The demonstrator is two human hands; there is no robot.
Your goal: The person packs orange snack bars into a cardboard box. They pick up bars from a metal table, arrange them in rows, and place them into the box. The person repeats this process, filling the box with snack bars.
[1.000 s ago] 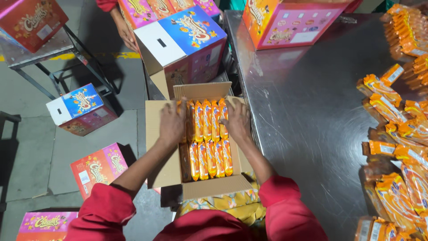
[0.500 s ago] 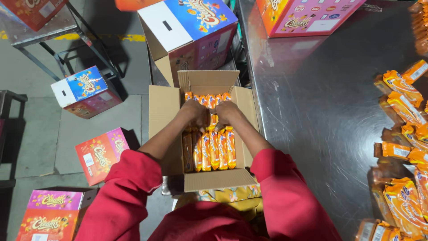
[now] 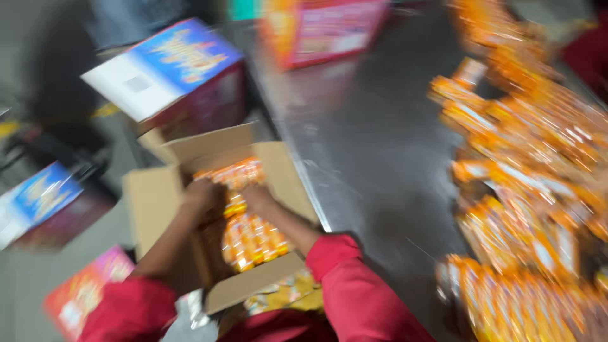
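- whole shot is pretty smeared with motion blur, so fine detail is hard to make out
- open cardboard box (image 3: 215,221) sits just off the left edge of the steel worktop (image 3: 373,164), flaps folded outward
- inside it are rows of orange snack packets (image 3: 250,237), packed side by side, with another row at the far end of the box
- left hand (image 3: 201,193) is down inside the box on the left side, resting on the packets; can't tell if its grip is clenched or loose, too blurry
- right hand (image 3: 258,199) is right beside it, also down on the packets near the middle of the box; same deal, can't tell the grip
- both arms are in red sleeves (image 3: 354,291)
- big loose heap of orange packets (image 3: 525,190) is spread over the right side of the worktop, well apart from the box
- a blue and white carton (image 3: 168,69) stands just behind the box, and a pink carton (image 3: 329,31) sits at the far end of the worktop
- more cartons on the floor at left, one blue (image 3: 38,196) and one pink (image 3: 85,288)
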